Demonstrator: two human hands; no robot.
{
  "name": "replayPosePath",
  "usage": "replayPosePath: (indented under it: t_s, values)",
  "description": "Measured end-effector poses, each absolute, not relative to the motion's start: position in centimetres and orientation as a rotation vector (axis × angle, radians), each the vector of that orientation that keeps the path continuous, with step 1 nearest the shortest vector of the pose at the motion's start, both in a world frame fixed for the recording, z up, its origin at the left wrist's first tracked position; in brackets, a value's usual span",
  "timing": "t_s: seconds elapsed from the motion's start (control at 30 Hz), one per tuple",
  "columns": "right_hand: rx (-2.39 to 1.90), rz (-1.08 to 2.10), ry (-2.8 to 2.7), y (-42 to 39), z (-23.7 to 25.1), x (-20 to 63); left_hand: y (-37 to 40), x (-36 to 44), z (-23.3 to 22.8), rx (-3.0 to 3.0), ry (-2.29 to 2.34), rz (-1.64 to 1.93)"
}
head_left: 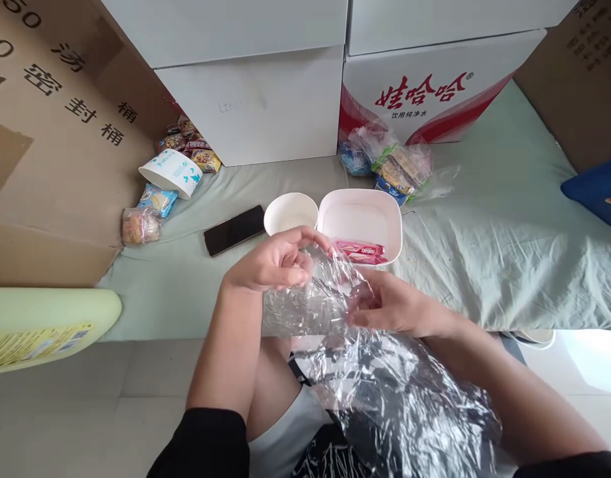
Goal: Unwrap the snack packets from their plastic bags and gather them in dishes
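Observation:
A large clear plastic bag (395,392) hangs over my lap, crinkled and see-through. My left hand (280,262) has its fingers curled at the bag's upper edge, thumb towards the bag. Against the bag's other side, my right hand (392,302) grips the film, its fingers partly covered by plastic. Just beyond the hands sits a white rectangular container (362,216) with pink-red wrapped snack packets (359,251) in it. Touching its left side is a round white paper bowl (290,211).
A black phone (234,230) lies left of the bowl. Further left are a tipped paper cup (172,172) and wrapped snacks (142,226). Bagged snacks (402,169) rest before white cartons (250,109). A brown carton (61,133) and a yellow-green container (51,325) flank the left.

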State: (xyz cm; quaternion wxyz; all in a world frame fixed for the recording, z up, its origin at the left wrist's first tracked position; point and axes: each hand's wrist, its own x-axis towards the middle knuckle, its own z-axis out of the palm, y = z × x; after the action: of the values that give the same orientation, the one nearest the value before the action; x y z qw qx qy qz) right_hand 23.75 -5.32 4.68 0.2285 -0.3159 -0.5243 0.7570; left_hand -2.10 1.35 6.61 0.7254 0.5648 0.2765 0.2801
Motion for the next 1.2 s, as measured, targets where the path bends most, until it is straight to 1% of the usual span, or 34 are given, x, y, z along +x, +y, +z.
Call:
replayPosePath:
  t_s: [0.1,0.17,0.2,0.27,0.33,0.43,0.57,0.67,0.73,0.9,1.0,1.1,1.2]
  values:
    - [-0.921,2.042,-1.569,-5.3,4.5,23.6,1.5,-2.6,6.4,1.138,0.662,0.895]
    - [-0.958,1.900,-1.497,-5.1,4.6,23.6,1.5,-2.1,6.2,1.020,0.686,1.113]
    - [-0.997,1.804,-1.442,-4.9,4.6,23.7,1.4,-1.5,6.1,0.982,0.677,1.155]
    - [-1.097,1.579,-1.344,-4.7,4.8,23.9,0.9,0.1,5.8,0.988,0.613,1.072]
    - [-1.195,1.355,-1.275,-4.5,4.8,24.1,0.3,1.9,5.5,1.086,0.544,0.865]
    - [-1.195,1.176,-1.239,-4.0,4.3,24.5,-0.2,3.6,5.2,1.255,0.664,0.723]
    - [-1.007,1.158,-1.206,-3.3,3.1,25.3,0.3,3.6,4.8,1.329,0.834,0.756]
    - [-0.940,1.150,-1.139,-3.1,2.5,25.9,0.8,2.9,4.7,1.295,0.741,0.785]
    - [-0.922,1.164,-1.114,-3.1,2.4,26.4,1.0,2.7,4.8,1.283,0.656,0.867]
    - [-1.021,1.187,-1.104,-3.0,2.8,27.2,1.4,2.7,4.8,1.312,0.606,1.023]
    - [-1.029,1.210,-0.994,-2.8,3.0,26.9,1.6,2.6,4.5,1.385,0.741,1.067]
    - [-1.066,1.276,-1.032,-3.0,3.0,26.4,1.6,2.5,4.4,1.469,0.880,1.170]
    - [-1.099,1.304,-1.125,-3.4,3.1,26.1,1.3,2.4,4.8,1.371,0.853,1.247]
